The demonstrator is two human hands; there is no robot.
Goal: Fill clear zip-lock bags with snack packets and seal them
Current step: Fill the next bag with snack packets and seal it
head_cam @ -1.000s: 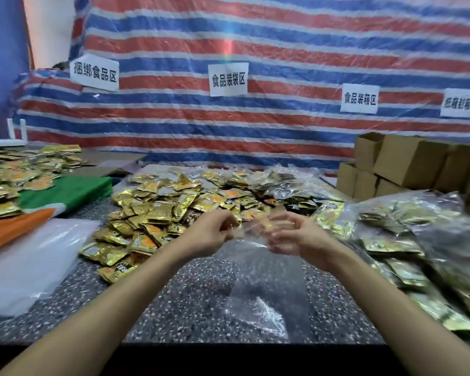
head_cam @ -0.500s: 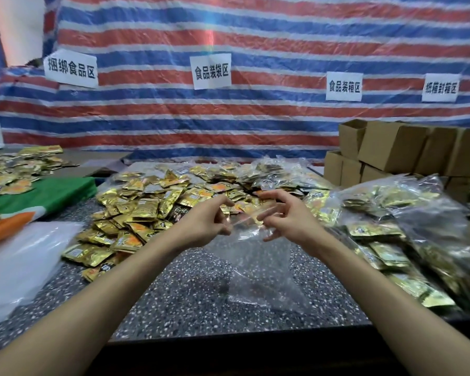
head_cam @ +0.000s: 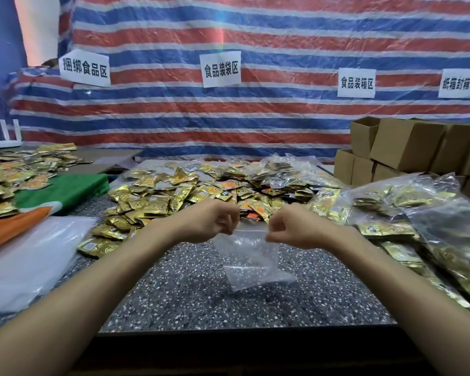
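Hands meeting over a speckled grey table (head_cam: 190, 294), seen from the wearer's own eye level. Two bare forearms reach in from the bottom corners. The left hand (head_cam: 210, 223) and the right hand (head_cam: 296, 230) are curled into loose fists, close together but not touching, and each pinches one side of the top edge of a clear bag (head_cam: 253, 263).

The bag's top edge runs between the two hands: the left fingers (head_cam: 229, 219) hold its left corner and the right fingers (head_cam: 273, 227) its right corner. The rest of the bag hangs crumpled below the knuckles, and the table's speckle shows through it. Whether its lower end touches the tabletop cannot be told.

Just behind the hands lies a wide heap of gold snack packets (head_cam: 158, 199), some printed in orange. To the right, filled bags (head_cam: 423, 213) of the same packets are piled up, with brown cardboard boxes (head_cam: 407, 142) stacked behind them. To the left lie white plastic sheets (head_cam: 25, 264) and a green and orange cloth (head_cam: 65, 188) with more packets scattered on it.

The backdrop is a striped tarp (head_cam: 255, 118) — red, white and blue — carrying four white paper signs (head_cam: 221, 69) with Chinese characters.
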